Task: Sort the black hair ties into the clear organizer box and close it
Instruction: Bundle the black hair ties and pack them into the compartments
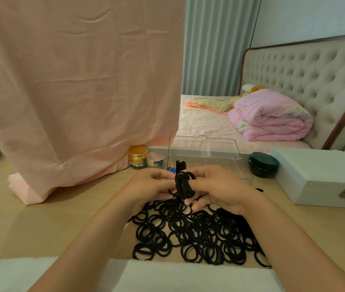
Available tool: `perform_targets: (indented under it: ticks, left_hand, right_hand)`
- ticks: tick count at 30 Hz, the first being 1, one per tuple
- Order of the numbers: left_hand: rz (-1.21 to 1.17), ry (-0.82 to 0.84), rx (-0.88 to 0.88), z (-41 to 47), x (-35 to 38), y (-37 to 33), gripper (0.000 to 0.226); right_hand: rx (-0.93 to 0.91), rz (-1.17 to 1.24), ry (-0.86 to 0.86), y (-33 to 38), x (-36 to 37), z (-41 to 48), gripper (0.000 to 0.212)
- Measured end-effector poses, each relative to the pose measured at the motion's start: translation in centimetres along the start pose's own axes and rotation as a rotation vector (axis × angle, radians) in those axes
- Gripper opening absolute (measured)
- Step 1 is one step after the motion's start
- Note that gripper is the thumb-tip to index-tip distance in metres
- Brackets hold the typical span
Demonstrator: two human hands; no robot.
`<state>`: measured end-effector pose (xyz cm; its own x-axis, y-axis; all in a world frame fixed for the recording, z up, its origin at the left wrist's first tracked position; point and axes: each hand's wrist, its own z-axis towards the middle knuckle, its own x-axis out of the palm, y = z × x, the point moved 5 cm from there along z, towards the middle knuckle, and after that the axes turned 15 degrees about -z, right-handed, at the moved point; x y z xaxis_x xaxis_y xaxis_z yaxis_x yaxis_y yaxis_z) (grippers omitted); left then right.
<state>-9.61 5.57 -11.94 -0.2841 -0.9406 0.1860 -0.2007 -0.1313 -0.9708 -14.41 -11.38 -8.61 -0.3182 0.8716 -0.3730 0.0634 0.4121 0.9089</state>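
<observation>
Head view: the left hand (148,184) and right hand (220,189) both grip a bundle of black elastic hair ties (185,186) above the loose pile of black ties (188,234) on the beige tabletop (72,218). Beyond the hands and partly hidden by them, the clear plastic organizer box (228,168) stands open. A dark green round jar (263,165) sits farther right.

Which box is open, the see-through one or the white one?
The clear organizer box: its lid stands up. The white jewelry box to its right is latched shut.

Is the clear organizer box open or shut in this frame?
Open: the clear organizer box has its lid standing up at the far edge, leaving the compartments uncovered.
</observation>
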Motion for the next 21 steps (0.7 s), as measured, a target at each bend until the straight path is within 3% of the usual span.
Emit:
perform_targets:
  ticks: [4, 8, 11, 14, 17, 21]
  left_hand:
    - [-0.105, 0.106, -0.062, 0.0, 1.0, 0.3, 0.022]
    - [-0.087, 0.128, -0.069, -0.3, 1.4, 0.1, 0.023]
    - [-0.080, 0.212, -0.107, -0.7, 1.8, 0.0, 0.046]
    - [0.014, 0.154, -0.114, -0.6, 1.6, 0.1, 0.072]
    - [0.251, 0.053, -0.056, -0.8, 1.8, -0.4, 0.055]
    - [0.174, 0.011, 0.007, -0.9, 1.9, -0.9, 0.023]
  right_hand:
    - [0.060, -0.149, -0.152, -0.4, 0.1, 0.5, 0.036]
    - [0.079, -0.266, -0.192, -0.8, 0.2, 0.8, 0.028]
    - [0.091, -0.366, -0.247, -1.3, -0.1, 1.1, 0.019]
    - [0.064, -0.452, -0.242, -1.1, -0.1, 1.1, 0.015]
    - [0.030, -0.472, -0.239, -0.5, 0.0, 0.8, 0.015]
    - [0.006, -0.368, -0.225, -0.3, -0.5, 0.6, 0.013]
